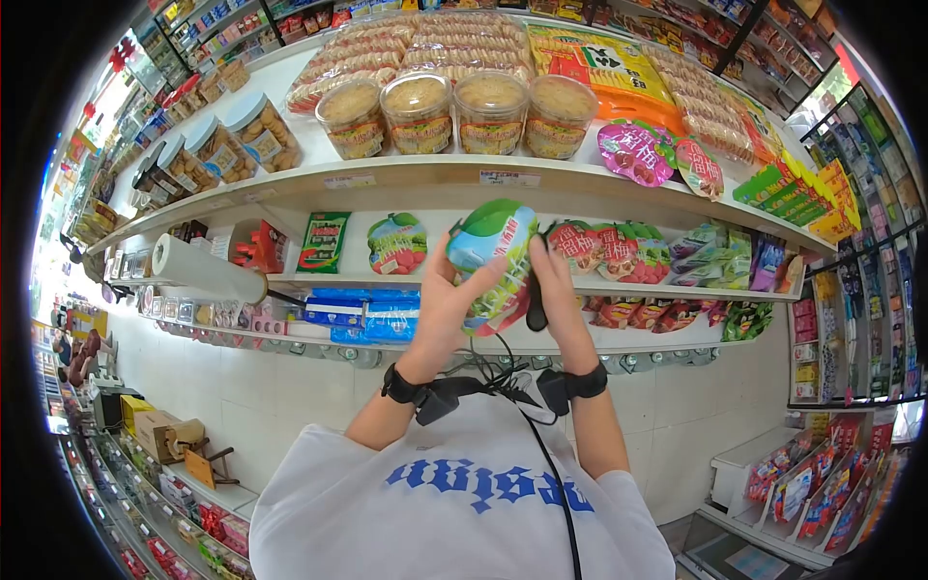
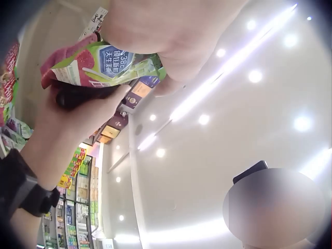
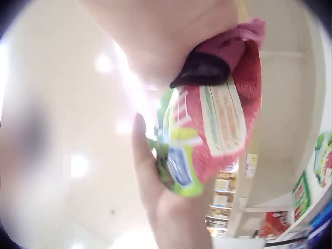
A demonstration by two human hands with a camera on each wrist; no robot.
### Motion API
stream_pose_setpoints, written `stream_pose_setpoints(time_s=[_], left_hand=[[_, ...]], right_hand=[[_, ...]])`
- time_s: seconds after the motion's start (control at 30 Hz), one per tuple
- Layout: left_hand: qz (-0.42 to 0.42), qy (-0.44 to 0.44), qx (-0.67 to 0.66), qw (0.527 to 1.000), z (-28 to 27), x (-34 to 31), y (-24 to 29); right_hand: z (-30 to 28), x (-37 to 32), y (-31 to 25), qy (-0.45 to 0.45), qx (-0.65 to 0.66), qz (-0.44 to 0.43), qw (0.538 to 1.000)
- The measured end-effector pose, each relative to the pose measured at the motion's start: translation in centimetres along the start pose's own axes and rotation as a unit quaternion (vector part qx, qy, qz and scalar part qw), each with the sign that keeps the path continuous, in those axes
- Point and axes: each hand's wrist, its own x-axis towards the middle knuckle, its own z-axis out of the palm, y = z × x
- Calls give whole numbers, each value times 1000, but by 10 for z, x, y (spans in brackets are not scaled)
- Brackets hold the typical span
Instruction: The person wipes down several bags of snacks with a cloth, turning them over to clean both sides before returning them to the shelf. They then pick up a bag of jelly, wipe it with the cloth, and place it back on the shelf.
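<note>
A white paper roll, a smooth cylinder, lies at the far left. 4 round clear plastic tubs of pale biscuits stand on the white shelf above. The left hand curls its fingers round the left edge of a glossy, apple-shaped foil pouch, held up in front of the middle shelf. The right hand grips the pouch's right edge, pinching a slim black object against it. Similar rounded red-green pouches line the shelf to the right.
</note>
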Motion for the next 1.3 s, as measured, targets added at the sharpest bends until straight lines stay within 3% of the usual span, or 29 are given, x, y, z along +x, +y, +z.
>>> stream_pose_setpoints(time_s=[0.03,0.13,0.3,0.4,0.43,0.57,0.67,0.77,0.87,1.0,1.03,1.07,1.13,1.2,1.3], left_hand=[[-3,8,8,1000,-4,3,2],[-4,9,6,1000,-1,5,19],[-41,-3,72,997,-20,16,-6],[-30,-52,174,983,-18,14,-5],[-33,-68,200,977,-20,14,-4],[-47,-110,246,962,-27,18,4],[-56,-96,265,958,-32,19,-6],[-56,-101,244,963,-30,19,-4],[-56,-96,198,974,-29,20,-6],[1,16,110,994,-22,25,-25],[9,21,120,992,-17,23,-24],[17,25,130,991,-13,22,-21],[-53,55,72,994,-15,21,-16],[-121,50,-21,991,-27,27,-12],[-119,11,-56,991,-22,22,-1]], right_hand=[[-1,-8,-1,-53,3,-32,998],[3,-18,7,-53,-8,-72,996],[5,-23,8,57,43,-113,991],[-1,-24,8,83,67,-118,987],[-7,-26,3,77,71,-75,992],[-12,-25,-5,134,161,-42,977],[-11,-22,-5,155,71,-132,976],[-18,-23,6,187,-196,-280,921],[-10,-31,-1,181,-66,-181,964],[11,-31,19,109,50,-65,991],[16,-26,29,89,69,-103,988],[10,-26,31,70,83,-64,992],[2,-34,13,32,110,16,993],[-2,-38,9,29,140,19,989],[-25,-38,27,50,137,-20,989]])
